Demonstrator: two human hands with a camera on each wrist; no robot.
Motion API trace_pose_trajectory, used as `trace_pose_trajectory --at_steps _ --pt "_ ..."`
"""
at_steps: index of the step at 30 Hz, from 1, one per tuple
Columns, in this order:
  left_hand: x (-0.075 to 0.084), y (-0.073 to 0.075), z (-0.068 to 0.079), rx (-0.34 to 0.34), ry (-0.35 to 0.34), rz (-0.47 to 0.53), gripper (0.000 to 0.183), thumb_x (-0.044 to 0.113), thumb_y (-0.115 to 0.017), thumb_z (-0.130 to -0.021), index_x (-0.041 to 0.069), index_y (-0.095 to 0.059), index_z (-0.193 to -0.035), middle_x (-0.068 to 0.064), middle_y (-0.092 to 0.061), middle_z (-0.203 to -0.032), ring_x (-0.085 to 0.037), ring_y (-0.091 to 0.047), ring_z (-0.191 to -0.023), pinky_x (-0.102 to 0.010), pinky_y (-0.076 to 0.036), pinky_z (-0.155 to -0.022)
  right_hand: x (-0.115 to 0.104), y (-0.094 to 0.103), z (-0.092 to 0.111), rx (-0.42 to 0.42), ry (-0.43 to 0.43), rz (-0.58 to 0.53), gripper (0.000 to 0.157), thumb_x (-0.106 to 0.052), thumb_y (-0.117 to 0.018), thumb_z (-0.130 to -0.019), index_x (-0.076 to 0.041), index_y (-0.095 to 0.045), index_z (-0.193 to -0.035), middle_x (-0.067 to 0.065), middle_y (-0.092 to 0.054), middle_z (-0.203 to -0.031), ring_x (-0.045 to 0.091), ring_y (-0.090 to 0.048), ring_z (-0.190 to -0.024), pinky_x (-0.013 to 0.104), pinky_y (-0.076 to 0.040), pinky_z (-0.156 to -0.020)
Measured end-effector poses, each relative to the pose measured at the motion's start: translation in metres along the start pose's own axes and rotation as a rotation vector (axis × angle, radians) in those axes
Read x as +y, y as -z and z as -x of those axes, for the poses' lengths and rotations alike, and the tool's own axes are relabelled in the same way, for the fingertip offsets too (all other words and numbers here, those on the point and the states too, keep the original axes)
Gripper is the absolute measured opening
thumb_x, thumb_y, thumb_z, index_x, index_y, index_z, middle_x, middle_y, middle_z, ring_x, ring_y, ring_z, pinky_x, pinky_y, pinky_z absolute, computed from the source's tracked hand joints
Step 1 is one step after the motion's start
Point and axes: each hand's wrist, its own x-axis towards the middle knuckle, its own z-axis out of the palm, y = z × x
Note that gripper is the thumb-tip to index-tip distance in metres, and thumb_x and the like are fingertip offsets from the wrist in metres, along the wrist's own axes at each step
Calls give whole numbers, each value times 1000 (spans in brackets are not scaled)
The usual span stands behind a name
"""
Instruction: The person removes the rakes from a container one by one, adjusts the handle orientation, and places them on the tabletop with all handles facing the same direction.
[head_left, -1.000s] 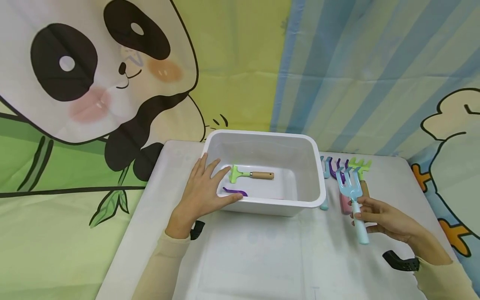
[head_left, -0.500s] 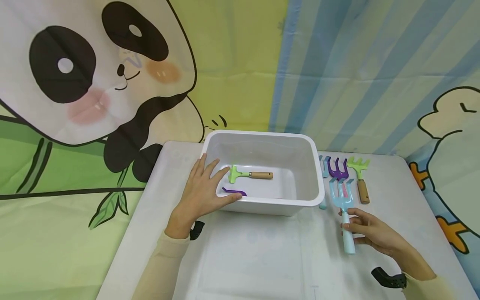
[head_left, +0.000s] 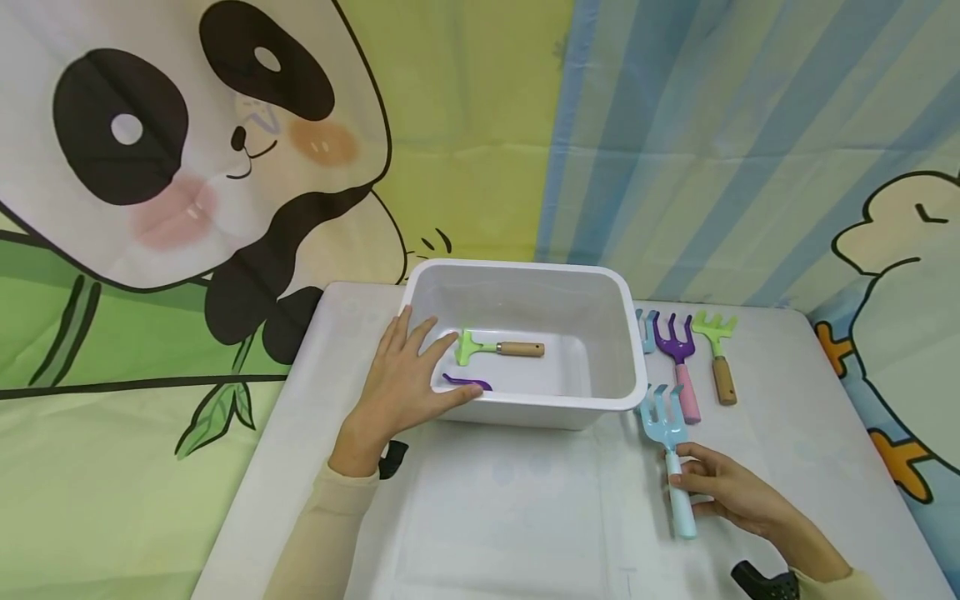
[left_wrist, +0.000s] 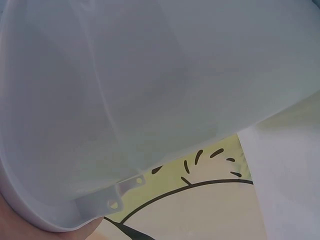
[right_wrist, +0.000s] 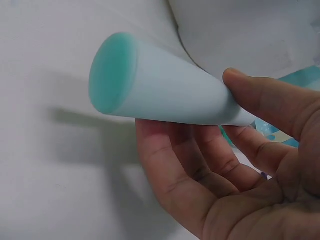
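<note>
My left hand (head_left: 401, 379) rests on the near left corner of a white plastic bin (head_left: 525, 403), fingers spread and thumb along the front rim. Inside the bin lie a small green rake (head_left: 480, 347) with a wooden handle and a purple tool (head_left: 467, 382), partly hidden by the near wall. Right of the bin, my right hand (head_left: 723, 487) holds a light blue hand fork (head_left: 675, 467) by its handle, thumb on one side and fingers on the other, tines pointing away. In the right wrist view the handle's teal end (right_wrist: 112, 75) faces the camera.
Beyond the held fork lie a purple fork (head_left: 678, 350) with a pink handle and a green rake (head_left: 722, 367) with a wooden handle. Another light blue fork (head_left: 647, 332) is partly hidden by the bin. A printed cloth backdrop (head_left: 480, 150) stands behind the white table (head_left: 510, 517).
My right hand has carried the light blue hand fork left and toward me, uncovering the purple fork's pink handle. The left hand has stayed on the bin's corner.
</note>
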Motion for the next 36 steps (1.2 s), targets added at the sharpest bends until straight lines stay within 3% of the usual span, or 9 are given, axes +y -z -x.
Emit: trace_pose_trajectory --at_steps 11,21,30,36 --pt "-1 -1 -1 11 -12 5 96 88 -47 -78 16 -60 -139 -18 -45 -149 -44 -10 -149 -51 -4 -120 21 -9 -1 -82 -18 -65 29 -6 -52 -104 1 -43 -131 14 -59 -106 24 -59 -96 44 -58 -79" --pt "-1 0 0 2 0 0 96 89 -47 -77 17 -60 -139 -17 -45 -149 -44 -9 -149 -52 -4 -120 25 -14 -1 -47 -57 -61 41 -7 -57 -102 11 -38 -133 14 -59 -106 22 -59 -94 40 -58 -75" --pt "-1 0 1 3 1 7 95 88 -48 -77 18 -60 -139 -18 -45 -149 -44 -9 -149 -50 -3 -120 20 -17 -1 5 -67 44 56 -12 -59 -101 19 -27 -136 12 -59 -103 21 -59 -91 38 -58 -72" --pt "0 0 0 12 -5 9 95 88 -49 -77 17 -61 -139 -18 -45 -149 -45 -10 -148 -51 -4 -120 14 -17 1 101 -93 190 56 -18 -60 -102 23 -37 -132 16 -63 -113 26 -60 -96 46 -58 -76"
